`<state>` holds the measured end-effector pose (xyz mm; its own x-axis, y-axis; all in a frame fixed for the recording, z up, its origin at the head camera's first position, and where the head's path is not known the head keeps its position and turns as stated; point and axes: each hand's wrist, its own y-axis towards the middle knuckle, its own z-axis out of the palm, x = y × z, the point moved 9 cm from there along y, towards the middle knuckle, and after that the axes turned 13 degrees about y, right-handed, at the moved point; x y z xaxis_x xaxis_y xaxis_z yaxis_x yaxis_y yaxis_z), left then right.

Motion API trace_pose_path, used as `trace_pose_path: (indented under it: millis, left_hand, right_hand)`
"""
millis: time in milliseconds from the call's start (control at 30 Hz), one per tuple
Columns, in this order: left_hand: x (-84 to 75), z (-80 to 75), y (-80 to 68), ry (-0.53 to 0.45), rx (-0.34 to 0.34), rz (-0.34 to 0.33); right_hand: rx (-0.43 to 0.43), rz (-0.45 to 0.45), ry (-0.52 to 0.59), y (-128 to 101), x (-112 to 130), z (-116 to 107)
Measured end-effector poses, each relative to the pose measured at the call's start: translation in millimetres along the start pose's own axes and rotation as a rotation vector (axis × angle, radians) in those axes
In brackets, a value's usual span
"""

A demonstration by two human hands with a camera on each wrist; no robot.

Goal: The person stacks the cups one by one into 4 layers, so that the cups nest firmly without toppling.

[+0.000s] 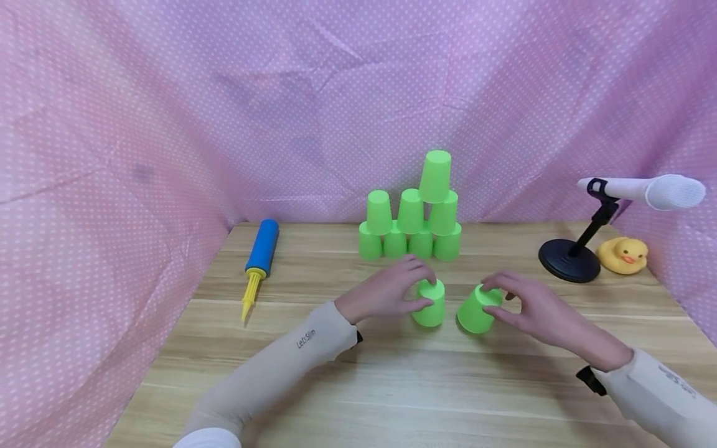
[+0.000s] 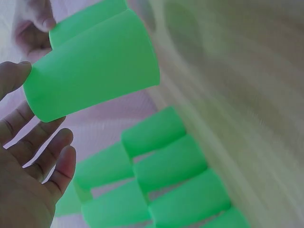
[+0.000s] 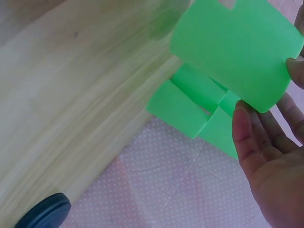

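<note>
Hands meet at the middle of a wooden table, each on a bright green plastic cup. Left hand curls its fingers over the closed base of an upside-down left cup, thumb at the near side, fingertips at the far side; this cup stands upright on its rim. Right hand pinches the base end of a right cup between thumb and fingertips; this cup is tilted, its base leaning toward the right fingers. The two cups sit just beside each other, between the two sets of fingertips. From the left wrist view, the left fingers spread loosely under the held cup. From the right wrist view, the right fingers lie along the cup's wide end.

Beyond the fingertips, near the pink dotted cloth backdrop, stands a cup pyramid of more green cups. Well off past the left fingers lies a blue and yellow hand pump. Out past the right fingers stand a microphone on a black round stand, and a yellow rubber duck just beside it.
</note>
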<state>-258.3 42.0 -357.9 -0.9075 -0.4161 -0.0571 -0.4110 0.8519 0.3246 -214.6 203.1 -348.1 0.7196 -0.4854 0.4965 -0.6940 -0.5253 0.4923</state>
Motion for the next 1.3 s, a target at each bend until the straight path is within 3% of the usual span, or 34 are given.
trace_pose_path:
  millis: [233, 500, 800, 1100, 1300]
  left_hand:
    - [17.7, -34.0, -6.5, 0.0, -0.128, -0.028]
    - [34.2, -61.7, -14.4, -0.019, -0.204, -0.099]
    - [51.1, -95.7, -16.4, 0.013, -0.321, -0.095]
    - [81.6, -126.4, -8.4, 0.06, -0.382, -0.161]
    - [100.8, -142.5, 7.4, 0.068, -0.405, -0.202]
  right_hand:
    - [-0.041, -0.074, 0.006, 9.7, 9.4, -11.3]
    - [-0.025, -0.103, -0.007, 23.3, 17.3, -19.7]
    - [-0.031, -0.122, -0.054, 41.1, 28.0, -31.0]
    - [-0.126, -0.218, -0.049, 61.5, 44.8, -59.1]
    - [-0.21, -0.27, -0.055, 82.7, 57.8, -84.4]
